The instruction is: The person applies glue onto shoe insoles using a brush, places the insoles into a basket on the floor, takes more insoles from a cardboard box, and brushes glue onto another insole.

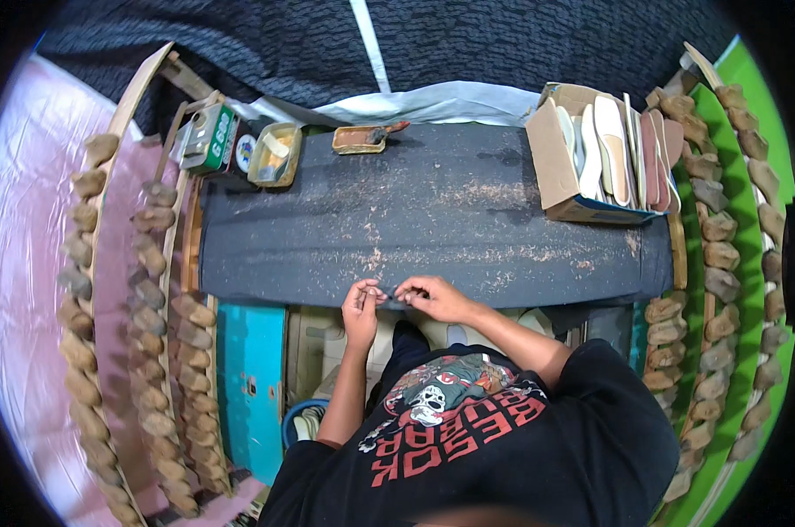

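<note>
At the near edge of the dark-covered table [327, 255], my two hands are close together. My left hand [360, 299] is closed in a pinch, its fingertips by a small dark piece [396, 303]. From the other side my right hand [434, 297] pinches too, thumb and fingers curled at the same spot. The piece is dark against the dark cover, so I cannot make out its kind or whether both hands grip it. Pale crumbs and shavings lie scattered over the cover around and beyond my hands.
A cardboard box [551, 180] of insoles stands back right. At the back are a shallow tray [346, 149] with a brush, a yellowish tub [289, 169] and a green-and-white tin [208, 140]. Racks of shoe lasts [81, 351] flank both sides. A blue basin [289, 426] is below left.
</note>
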### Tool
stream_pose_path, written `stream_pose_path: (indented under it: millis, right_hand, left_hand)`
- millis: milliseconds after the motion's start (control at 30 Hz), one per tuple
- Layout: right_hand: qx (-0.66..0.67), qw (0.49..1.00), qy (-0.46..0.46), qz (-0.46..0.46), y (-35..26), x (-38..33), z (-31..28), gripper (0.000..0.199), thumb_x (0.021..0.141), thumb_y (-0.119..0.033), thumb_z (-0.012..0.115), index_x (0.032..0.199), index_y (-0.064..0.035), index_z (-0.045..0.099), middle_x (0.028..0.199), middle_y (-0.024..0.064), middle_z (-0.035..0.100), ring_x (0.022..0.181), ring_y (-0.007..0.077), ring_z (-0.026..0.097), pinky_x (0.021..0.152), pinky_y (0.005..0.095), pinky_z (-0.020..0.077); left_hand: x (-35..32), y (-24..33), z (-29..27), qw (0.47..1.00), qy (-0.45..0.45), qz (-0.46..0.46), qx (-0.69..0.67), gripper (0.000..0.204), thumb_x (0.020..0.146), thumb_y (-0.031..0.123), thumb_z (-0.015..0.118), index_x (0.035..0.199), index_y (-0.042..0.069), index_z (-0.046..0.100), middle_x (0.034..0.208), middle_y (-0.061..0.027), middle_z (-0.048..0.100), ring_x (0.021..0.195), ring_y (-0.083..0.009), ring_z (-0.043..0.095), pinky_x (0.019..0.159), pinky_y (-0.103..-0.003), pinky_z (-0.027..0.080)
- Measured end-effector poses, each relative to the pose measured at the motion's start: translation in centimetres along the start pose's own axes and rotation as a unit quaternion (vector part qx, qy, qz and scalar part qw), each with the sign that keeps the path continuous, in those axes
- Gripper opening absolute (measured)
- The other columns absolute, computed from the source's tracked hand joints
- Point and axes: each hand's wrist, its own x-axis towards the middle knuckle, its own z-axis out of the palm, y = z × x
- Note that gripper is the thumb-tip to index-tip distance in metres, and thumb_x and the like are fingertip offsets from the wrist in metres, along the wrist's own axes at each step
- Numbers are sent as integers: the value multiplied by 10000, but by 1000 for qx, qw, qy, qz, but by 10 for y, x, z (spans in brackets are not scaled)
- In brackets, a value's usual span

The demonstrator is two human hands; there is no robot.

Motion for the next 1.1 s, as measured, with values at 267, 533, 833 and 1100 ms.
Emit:
stream_pose_path:
  millis: [267, 533, 833, 1100]
  right_hand:
    - [-10, 978, 194, 74, -46, 50, -41, 213, 994, -122, 596, 1165, -14, 664, 1009, 99, 729, 863, 161, 670, 790, 320, 532]
    - [-146, 892, 428, -5, -68, 46, -76, 193, 981, -119, 642, 1143, -19, 669, 1055, 114, 713, 908, 194, 683, 810, 329, 536]
    - [-273, 730, 626, -35, -96, -47, -181, 123, 919, -1, 618, 1026, -2, 679, 991, 122, 705, 934, 242, 688, 832, 332, 525]
    - [-323, 697, 640, -1, -104, -106, -288, 300, 836, -8, 658, 1135, -12, 631, 1111, 165, 671, 1109, 344, 636, 1007, 409, 469]
  left_hand:
    - [109, 30, 0, 991, -122, -41, -39, 188, 1055, 78, 508, 1204, 7, 597, 954, -29, 639, 839, -111, 644, 775, -256, 515]
    - [190, 67, 61, 949, -306, -56, -50, 249, 1040, 111, 525, 1262, 8, 568, 1064, -69, 644, 992, -179, 673, 880, -308, 541]
    - [223, 114, 228, 834, -528, -100, -126, 554, 1007, 140, 547, 1517, 21, 367, 1467, -162, 514, 1341, -259, 530, 1105, -372, 429]
    - [235, 151, 375, 829, -524, -128, -145, 866, 970, 240, 580, 1629, 46, 54, 1663, -205, 200, 1534, -302, 224, 1239, -465, 185]
